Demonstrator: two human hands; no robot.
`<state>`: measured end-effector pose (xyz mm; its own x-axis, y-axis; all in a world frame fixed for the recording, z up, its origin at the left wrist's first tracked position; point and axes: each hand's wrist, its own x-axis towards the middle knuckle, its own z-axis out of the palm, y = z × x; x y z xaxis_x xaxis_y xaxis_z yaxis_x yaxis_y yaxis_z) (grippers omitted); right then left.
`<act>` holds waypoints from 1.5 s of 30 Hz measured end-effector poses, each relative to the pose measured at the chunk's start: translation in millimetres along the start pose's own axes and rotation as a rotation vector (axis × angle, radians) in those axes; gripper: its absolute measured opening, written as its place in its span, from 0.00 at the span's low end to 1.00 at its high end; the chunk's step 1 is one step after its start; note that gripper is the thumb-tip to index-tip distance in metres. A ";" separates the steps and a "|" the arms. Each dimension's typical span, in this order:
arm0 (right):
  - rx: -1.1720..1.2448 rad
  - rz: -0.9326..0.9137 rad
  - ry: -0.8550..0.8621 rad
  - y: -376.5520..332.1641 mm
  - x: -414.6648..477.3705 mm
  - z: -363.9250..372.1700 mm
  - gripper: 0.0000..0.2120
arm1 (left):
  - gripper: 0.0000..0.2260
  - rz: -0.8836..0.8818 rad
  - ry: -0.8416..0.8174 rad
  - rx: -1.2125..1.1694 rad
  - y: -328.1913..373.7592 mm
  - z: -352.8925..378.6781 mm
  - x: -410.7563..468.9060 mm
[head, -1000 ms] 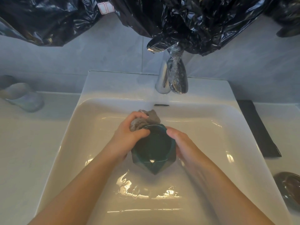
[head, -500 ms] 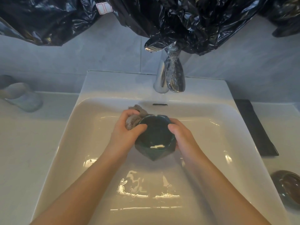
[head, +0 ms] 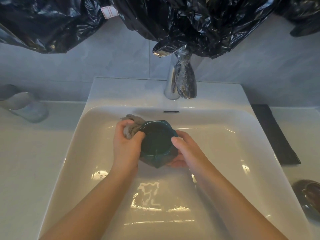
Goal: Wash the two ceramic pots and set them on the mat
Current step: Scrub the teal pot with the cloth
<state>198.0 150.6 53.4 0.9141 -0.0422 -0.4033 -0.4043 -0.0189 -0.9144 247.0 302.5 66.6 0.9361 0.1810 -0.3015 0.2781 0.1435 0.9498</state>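
Pot [head: 156, 144], the dark green faceted one, was held up over the white sink [head: 225, 135], mouth facing you; your right hand [head: 188, 151] was wrapped round its right side, thumb on the rim and fingers [head: 174, 164] curled under the base, clamped on it; your left hand [head: 127, 148] had its fingers bunched tight round a grey cloth [head: 133, 127], pressing it against the pot's left rim; the basin floor under your forearms looked wet and shiny; the chrome tap [head: 181, 80] sat behind the sink, its top tucked under crinkly black plastic sheeting [head: 190, 23]; the dark mat [head: 275, 135] lay on the table [head: 34, 170] just right of the sink; the brownish second pot [head: 310, 196] sat on the table at the right edge, nearer you and apart from the mat; a clear glass [head: 26, 108] was over on the left.
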 end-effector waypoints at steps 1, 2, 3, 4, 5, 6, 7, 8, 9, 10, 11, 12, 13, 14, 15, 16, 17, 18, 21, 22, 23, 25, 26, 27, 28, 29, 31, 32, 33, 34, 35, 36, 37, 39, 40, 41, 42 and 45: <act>-0.008 -0.010 0.035 -1.3 1.4 1.6 0.12 | 0.15 -0.007 -0.037 0.007 -0.1 -1.0 -0.3; -0.012 -0.009 0.063 -3.1 1.8 1.6 0.09 | 0.15 -0.023 -0.090 0.023 1.0 -1.7 -0.2; -0.014 0.003 0.076 -5.0 1.9 -0.6 0.09 | 0.15 -0.046 -0.148 0.047 2.7 -2.2 0.0; -0.012 0.030 0.076 -6.1 1.7 -3.3 0.11 | 0.15 -0.068 -0.207 0.076 5.0 -2.3 0.1; -0.007 0.059 0.061 -5.4 1.6 -6.1 0.12 | 0.15 -0.091 -0.262 0.102 6.8 -3.1 0.8; -0.009 0.090 0.032 -4.9 1.2 -7.3 0.13 | 0.15 -0.117 -0.319 0.123 7.9 -4.3 2.0; -0.029 0.130 -0.012 -5.2 0.1 -6.4 0.17 | 0.14 -0.144 -0.381 0.142 8.6 -5.8 2.8; -0.051 0.178 -0.052 -5.4 -1.1 -5.6 0.24 | 0.13 -0.173 -0.448 0.169 10.5 -7.2 2.5; -0.065 0.216 -0.082 -5.1 -0.8 -4.9 0.29 | 0.13 -0.202 -0.504 0.195 13.1 -8.0 1.5; -0.074 0.230 -0.093 -5.5 -0.7 -4.0 0.31 | 0.14 -0.222 -0.522 0.206 14.4 -8.1 0.7; -0.074 0.217 -0.088 -7.7 -0.6 -3.3 0.30 | 0.14 -0.226 -0.498 0.192 14.3 -7.6 0.4; -0.057 0.190 -0.071 -9.3 -0.6 -3.9 0.28 | 0.14 -0.212 -0.444 0.162 12.5 -6.4 0.6; -0.023 0.156 -0.050 -9.9 -0.2 -5.2 0.26 | 0.14 -0.190 -0.366 0.132 9.9 -4.5 0.7; 0.012 0.122 -0.033 -9.5 0.1 -6.6 0.24 | 0.14 -0.164 -0.280 0.104 7.3 -2.4 1.4; 0.033 0.093 -0.029 -7.6 0.0 -7.8 0.23 | 0.14 -0.141 -0.198 0.075 4.8 -0.3 2.1; 0.040 0.072 -0.031 -5.8 -0.3 -7.3 0.23 | 0.15 -0.123 -0.131 0.040 3.1 1.6 2.6; 0.033 0.053 -0.032 -4.3 -0.9 -5.0 0.22 | 0.15 -0.109 -0.077 0.005 1.8 2.9 2.9; 0.027 0.040 -0.029 -2.5 -1.6 -2.0 0.20 | 0.16 -0.095 -0.041 -0.019 0.8 3.5 2.9; 0.092 0.004 0.038 -3.6 -2.9 4.8 0.14 | 0.16 -0.035 -0.034 0.008 -2.5 2.5 1.9; 0.102 -0.006 0.062 -5.6 -3.4 4.4 0.13 | 0.16 -0.023 -0.075 0.034 -4.0 1.5 2.5; 0.095 -0.014 0.080 -6.9 -3.4 2.0 0.12 | 0.16 -0.028 -0.134 0.055 -4.5 0.2 3.7; 0.037 -0.003 0.069 -7.8 -3.2 -5.3 0.11 | 0.17 -0.071 -0.290 0.086 -2.7 -2.7 7.6; 0.006 0.022 0.030 -8.5 -3.6 -7.7 0.11 | 0.17 -0.095 -0.373 0.107 -0.5 -4.6 10.8; -0.023 0.057 -0.027 -8.9 -4.3 -8.7 0.13 | 0.17 -0.125 -0.453 0.141 2.6 -6.7 13.7; -0.047 0.106 -0.084 -8.8 -5.1 -8.6 0.17 | 0.18 -0.162 -0.536 0.183 5.7 -8.9 15.4; -0.070 0.152 -0.132 -8.0 -5.3 -7.7 0.19 | 0.18 -0.202 -0.609 0.223 8.1 -11.4 16.1; -0.079 0.175 -0.168 -7.8 -7.0 -4.8 0.22 | 0.18 -0.235 -0.643 0.247 9.3 -13.7 16.0; -0.057 0.165 -0.156 -7.9 -7.7 -4.3 0.23 | 0.17 -0.224 -0.595 0.217 8.0 -13.0 15.8; -0.028 0.152 -0.129 -7.4 -7.8 -4.9 0.24 | 0.17 -0.198 -0.521 0.172 6.8 -11.0 14.8; -0.001 0.141 -0.103 -7.6 -8.5 -5.5 0.24 | 0.16 -0.164 -0.427 0.129 4.6 -8.2 14.1; 0.017 0.127 -0.082 -8.1 -9.2 -6.0 0.21 | 0.16 -0.131 -0.328 0.087 2.4 -5.1 13.6; 0.018 0.108 -0.070 -9.2 -10.2 -5.9 0.18 | 0.15 -0.104 -0.233 0.048 0.5 -2.4 13.2; 0.007 0.086 -0.060 -9.8 -11.0 -5.2 0.16 | 0.16 -0.083 -0.160 0.016 -0.8 -0.5 12.4; 0.012 0.046 -0.025 -10.5 -11.8 -3.1 0.14 | 0.17 -0.032 -0.131 0.008 -2.7 -0.1 11.1; 0.040 0.024 -0.004 -11.3 -11.6 -2.6 0.14 | 0.17 -0.005 -0.162 0.032 -3.3 -1.1 11.0; 0.076 0.001 0.014 -11.9 -10.9 -2.9 0.14 | 0.18 0.019 -0.209 0.065 -3.0 -3.1 11.6; 0.101 -0.017 0.024 -13.5 -10.6 -4.2 0.13 | 0.18 0.039 -0.266 0.103 -1.7 -5.0 12.5; 0.052 -0.037 -0.017 -17.5 -11.6 -8.7 0.13 | 0.17 0.041 -0.458 0.168 3.5 -10.4 14.7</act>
<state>194.2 142.7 74.4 0.9290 -0.0256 -0.3692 -0.3684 0.0322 -0.9291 259.5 315.8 64.6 0.9348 -0.2691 -0.2318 0.2349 -0.0210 0.9718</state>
